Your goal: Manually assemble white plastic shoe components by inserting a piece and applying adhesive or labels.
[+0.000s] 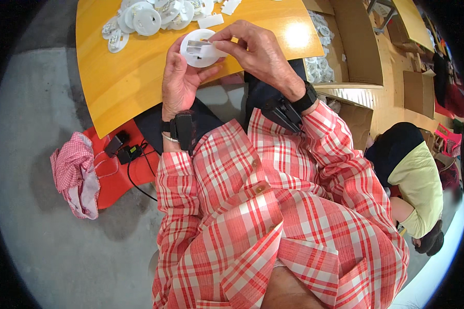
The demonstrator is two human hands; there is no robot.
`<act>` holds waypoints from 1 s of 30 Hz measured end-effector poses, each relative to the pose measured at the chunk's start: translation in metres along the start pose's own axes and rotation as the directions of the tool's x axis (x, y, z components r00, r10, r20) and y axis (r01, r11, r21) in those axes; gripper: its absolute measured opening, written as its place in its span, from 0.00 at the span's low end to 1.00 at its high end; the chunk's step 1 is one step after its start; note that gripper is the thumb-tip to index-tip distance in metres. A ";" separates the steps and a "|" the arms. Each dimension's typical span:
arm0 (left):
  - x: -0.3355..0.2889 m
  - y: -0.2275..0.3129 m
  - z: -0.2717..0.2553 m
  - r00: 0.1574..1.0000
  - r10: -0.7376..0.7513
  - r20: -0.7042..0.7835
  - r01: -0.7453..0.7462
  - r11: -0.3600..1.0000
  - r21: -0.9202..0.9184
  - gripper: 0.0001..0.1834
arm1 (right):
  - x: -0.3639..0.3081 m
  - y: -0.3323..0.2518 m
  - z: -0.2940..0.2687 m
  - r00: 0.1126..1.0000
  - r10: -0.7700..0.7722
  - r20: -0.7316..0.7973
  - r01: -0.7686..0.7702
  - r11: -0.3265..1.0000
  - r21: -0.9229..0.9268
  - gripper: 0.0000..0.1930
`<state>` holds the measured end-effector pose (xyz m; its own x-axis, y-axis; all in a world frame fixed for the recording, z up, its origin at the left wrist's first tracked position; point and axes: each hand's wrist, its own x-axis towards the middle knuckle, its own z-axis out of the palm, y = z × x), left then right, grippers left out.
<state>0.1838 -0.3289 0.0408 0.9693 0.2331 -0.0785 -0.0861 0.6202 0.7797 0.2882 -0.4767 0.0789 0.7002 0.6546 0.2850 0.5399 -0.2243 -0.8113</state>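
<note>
My left hand (179,85) holds a round white plastic disc (203,62) from below and the left side, above the near edge of the yellow table (123,85). A rectangular recess in the disc faces up and looks greyish inside. With thumb and index finger, my right hand (265,54) pinches a small white plastic cover (208,51) at the right end of that recess. Whether the cover is seated cannot be made out. Beyond my hands lies a heap of similar white discs (146,22), some showing metal parts. A loose rectangular white cover (210,21) lies beside the heap.
Right of the table stands an open cardboard box (363,44) with many white parts (322,69). To my left, a red seat (118,180) carries a pink checked cloth (75,167) and black adapters (130,153) with cables. Another person (417,180) bends over at the right.
</note>
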 end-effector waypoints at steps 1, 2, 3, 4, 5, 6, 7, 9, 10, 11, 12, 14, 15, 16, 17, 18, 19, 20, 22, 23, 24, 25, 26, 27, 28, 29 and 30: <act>0.000 0.001 0.002 1.000 0.000 0.014 0.000 1.000 0.003 0.32 | 0.002 0.000 0.002 1.000 0.002 -0.003 -0.002 1.000 -0.001 0.07; 0.000 0.001 0.003 1.000 0.000 0.027 0.000 1.000 0.006 0.32 | 0.004 -0.001 0.004 0.999 -0.046 -0.025 0.045 0.998 -0.036 0.07; 0.001 0.000 0.003 1.000 -0.003 0.030 0.003 1.000 0.006 0.32 | 0.006 -0.001 0.006 0.994 -0.095 -0.045 0.092 0.993 -0.073 0.07; 0.001 0.000 0.002 1.000 -0.002 0.019 0.002 1.000 0.000 0.32 | 0.007 -0.003 0.007 0.994 -0.096 -0.045 0.092 0.993 -0.071 0.07; 0.001 -0.001 0.001 1.000 -0.002 0.009 0.002 1.000 -0.006 0.32 | 0.009 -0.004 0.007 0.992 -0.118 -0.042 0.114 0.989 -0.096 0.07; 0.001 -0.001 0.000 1.000 -0.002 0.008 0.002 1.000 -0.005 0.32 | 0.010 -0.005 0.008 0.989 -0.140 -0.039 0.134 0.984 -0.121 0.07; 0.001 -0.002 0.001 1.000 0.006 0.005 -0.006 1.000 -0.005 0.32 | 0.010 -0.005 0.010 0.989 -0.139 -0.039 0.134 0.984 -0.120 0.07; 0.001 -0.003 0.001 1.000 0.013 0.001 -0.013 1.000 -0.006 0.32 | 0.010 -0.004 0.012 0.990 -0.136 -0.043 0.126 0.975 -0.181 0.07; 0.001 -0.003 0.001 1.000 0.012 -0.002 -0.012 1.000 -0.012 0.32 | 0.010 -0.004 0.012 0.990 -0.136 -0.042 0.126 0.975 -0.181 0.07; 0.000 -0.003 0.001 1.000 0.012 -0.005 -0.012 1.000 -0.019 0.32 | 0.010 -0.005 0.012 0.990 -0.138 -0.038 0.128 0.972 -0.195 0.07; 0.000 -0.003 0.001 1.000 0.013 -0.006 -0.013 1.000 -0.019 0.32 | 0.009 -0.005 0.012 0.990 -0.140 -0.034 0.129 0.969 -0.210 0.07; 0.000 -0.003 0.001 1.000 0.011 -0.008 -0.012 1.000 -0.024 0.32 | 0.008 -0.008 0.013 0.991 -0.131 -0.030 0.121 0.966 -0.229 0.07; 0.000 -0.003 0.001 1.000 0.012 -0.008 -0.012 1.000 -0.024 0.32 | 0.008 -0.008 0.013 0.992 -0.123 -0.025 0.113 0.962 -0.249 0.07; 0.001 -0.003 0.001 1.000 0.019 -0.004 -0.019 0.999 -0.028 0.31 | 0.008 -0.008 0.013 0.992 -0.124 -0.025 0.114 0.962 -0.249 0.07; 0.001 -0.002 0.001 1.000 0.025 0.000 -0.025 0.999 -0.031 0.31 | 0.008 -0.007 0.014 0.989 -0.142 -0.027 0.130 0.957 -0.258 0.08; 0.001 -0.003 0.001 1.000 0.026 0.000 -0.026 0.999 -0.032 0.31 | 0.008 -0.006 0.015 0.987 -0.161 -0.030 0.147 0.953 -0.267 0.08; 0.001 -0.003 0.001 1.000 0.025 -0.006 -0.025 0.999 -0.028 0.31 | 0.008 -0.006 0.016 0.987 -0.160 -0.029 0.147 0.953 -0.267 0.08; 0.001 -0.003 0.001 1.000 0.024 -0.011 -0.024 0.999 -0.025 0.30 | 0.007 -0.005 0.016 0.986 -0.163 -0.027 0.150 0.952 -0.267 0.08; 0.001 -0.002 0.002 1.000 0.023 -0.008 -0.023 0.999 -0.029 0.30 | 0.008 -0.005 0.016 0.986 -0.166 -0.023 0.155 0.952 -0.265 0.08; 0.000 -0.002 0.001 1.000 0.022 -0.004 -0.022 0.999 -0.033 0.30 | 0.008 -0.005 0.016 0.985 -0.170 -0.023 0.159 0.954 -0.256 0.08; 0.000 -0.002 0.001 1.000 0.022 -0.006 -0.023 0.999 -0.033 0.30 | 0.008 -0.005 0.016 0.985 -0.173 -0.022 0.163 0.955 -0.246 0.08; 0.000 -0.003 0.001 1.000 0.022 -0.013 -0.023 0.999 -0.037 0.30 | 0.008 -0.005 0.015 0.985 -0.173 -0.022 0.163 0.955 -0.247 0.08; 0.000 -0.003 0.001 1.000 0.022 -0.020 -0.023 0.999 -0.041 0.30 | 0.008 -0.005 0.015 0.986 -0.164 -0.021 0.154 0.957 -0.246 0.08; 0.001 -0.003 0.001 1.000 0.022 -0.019 -0.022 0.999 -0.041 0.30 | 0.008 -0.004 0.015 0.988 -0.154 -0.020 0.145 0.959 -0.245 0.08; 0.001 -0.003 0.000 1.000 0.020 -0.012 -0.021 0.999 -0.044 0.30 | 0.008 -0.004 0.015 0.988 -0.154 -0.020 0.145 0.959 -0.245 0.08; 0.001 -0.004 0.000 1.000 0.018 -0.005 -0.018 0.999 -0.047 0.30 | 0.008 -0.003 0.015 0.986 -0.165 -0.025 0.153 0.957 -0.245 0.08; 0.001 -0.004 -0.001 1.000 0.018 -0.005 -0.018 0.999 -0.047 0.30 | 0.008 -0.002 0.015 0.984 -0.175 -0.031 0.162 0.956 -0.244 0.07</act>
<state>0.1847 -0.3305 0.0374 0.9663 0.2482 -0.0675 -0.1147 0.6506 0.7507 0.2857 -0.4602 0.0757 0.6095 0.6608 0.4380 0.7436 -0.2850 -0.6048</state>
